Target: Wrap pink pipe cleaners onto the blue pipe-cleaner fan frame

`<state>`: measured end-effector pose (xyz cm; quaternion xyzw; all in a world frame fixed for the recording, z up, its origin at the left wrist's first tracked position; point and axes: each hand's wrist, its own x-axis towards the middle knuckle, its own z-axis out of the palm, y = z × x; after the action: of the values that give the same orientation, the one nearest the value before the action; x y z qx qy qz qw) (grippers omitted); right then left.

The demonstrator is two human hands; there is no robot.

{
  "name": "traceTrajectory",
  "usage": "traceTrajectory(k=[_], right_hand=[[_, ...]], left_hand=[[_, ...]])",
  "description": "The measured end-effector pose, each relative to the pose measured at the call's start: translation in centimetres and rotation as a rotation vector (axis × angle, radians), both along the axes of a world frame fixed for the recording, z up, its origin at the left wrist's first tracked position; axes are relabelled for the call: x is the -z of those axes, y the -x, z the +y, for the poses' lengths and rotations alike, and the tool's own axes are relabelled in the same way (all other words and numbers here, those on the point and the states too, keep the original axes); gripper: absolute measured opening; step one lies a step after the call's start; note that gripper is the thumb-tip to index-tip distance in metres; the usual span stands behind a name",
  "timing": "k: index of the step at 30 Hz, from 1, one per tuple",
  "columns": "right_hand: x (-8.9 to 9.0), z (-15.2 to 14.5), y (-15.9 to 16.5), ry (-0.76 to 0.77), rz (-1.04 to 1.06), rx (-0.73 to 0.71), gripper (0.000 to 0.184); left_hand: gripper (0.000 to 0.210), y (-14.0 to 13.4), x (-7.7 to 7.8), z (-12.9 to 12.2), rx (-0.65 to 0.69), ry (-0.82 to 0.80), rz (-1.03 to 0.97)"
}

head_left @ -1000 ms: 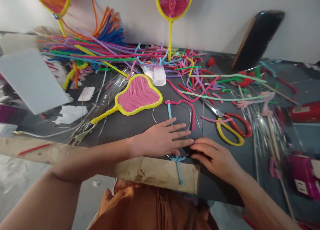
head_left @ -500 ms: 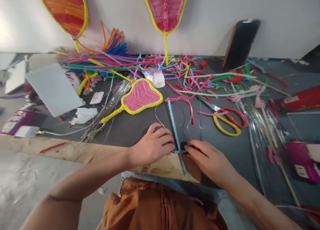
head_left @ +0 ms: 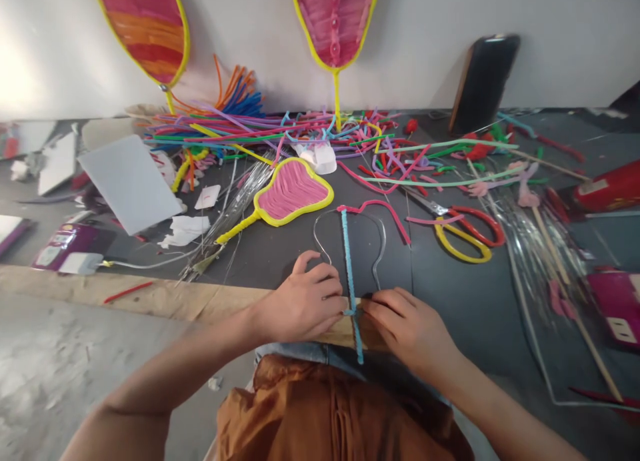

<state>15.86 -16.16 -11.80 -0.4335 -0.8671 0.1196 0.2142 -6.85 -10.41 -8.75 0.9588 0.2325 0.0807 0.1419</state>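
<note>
A bent wire frame (head_left: 384,237) with a rounded, open outline lies near the table's front edge. Along its middle runs a light blue pipe cleaner (head_left: 349,254), with a short blue cross-piece near the lower end. At the top, a bright pink pipe cleaner (head_left: 383,212) joins it and curves off to the right. My left hand (head_left: 313,297) has its fingers closed on the frame's lower left side, beside the crossing. From the right, my right hand (head_left: 407,321) pinches the frame's lower right side. The fingers hide the wire ends.
A yellow-edged pink fan shape (head_left: 293,193) lies beyond my left hand. Red-and-yellow scissors (head_left: 465,237) rest to the right. Behind are piled pipe cleaners (head_left: 235,129), a leaning phone (head_left: 485,84) and two upright fan shapes. Loose wires (head_left: 530,247) spread at right.
The view has shifted slightly left. My hands have drawn the frame a little toward me, and the pink pipe cleaner's free end now swings further out to the right.
</note>
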Motion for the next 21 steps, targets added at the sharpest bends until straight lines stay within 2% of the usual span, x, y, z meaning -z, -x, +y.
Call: traceTrajectory(k=[10,18,21], right_hand=[[0.05,0.27,0.14,0.066,0.033,-0.001,0.028],[-0.25,0.49,0.01,0.130,0.121,-0.016,0.021],[-0.28,0.41,-0.01,0.118,0.141,0.002,0.021]], left_hand=[[0.010,-0.37,1.10,-0.46,-0.026,-0.087,-0.083],[0.010,-0.44,0.27,-0.71,-0.078,-0.070,-0.018],[0.008,-0.71,0.40,-0.92,-0.080,-0.079,-0.027]])
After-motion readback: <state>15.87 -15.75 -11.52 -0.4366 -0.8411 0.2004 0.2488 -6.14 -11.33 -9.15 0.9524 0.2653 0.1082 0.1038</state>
